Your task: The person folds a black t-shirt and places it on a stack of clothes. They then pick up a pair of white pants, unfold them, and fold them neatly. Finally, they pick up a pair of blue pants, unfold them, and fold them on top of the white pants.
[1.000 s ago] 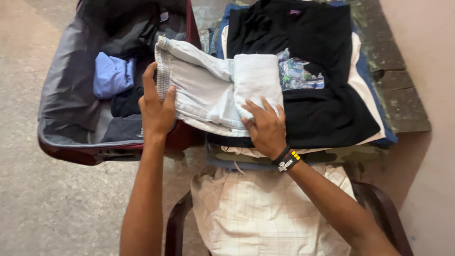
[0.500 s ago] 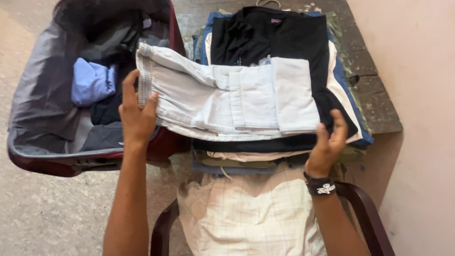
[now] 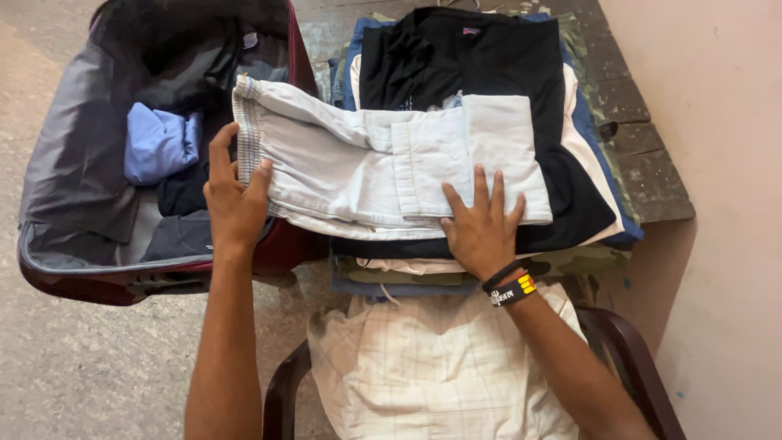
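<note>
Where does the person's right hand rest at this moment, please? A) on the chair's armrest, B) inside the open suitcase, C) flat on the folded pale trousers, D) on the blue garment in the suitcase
C: the right hand lies palm down, fingers spread, on the folded pale trousers atop the clothes stack.

Single head-worn view, looking steeply down and forward from close above. Frame spans open suitcase (image 3: 73, 204) at left, clothes stack (image 3: 489, 49) centre, wall (image 3: 717, 163) at right.
</note>
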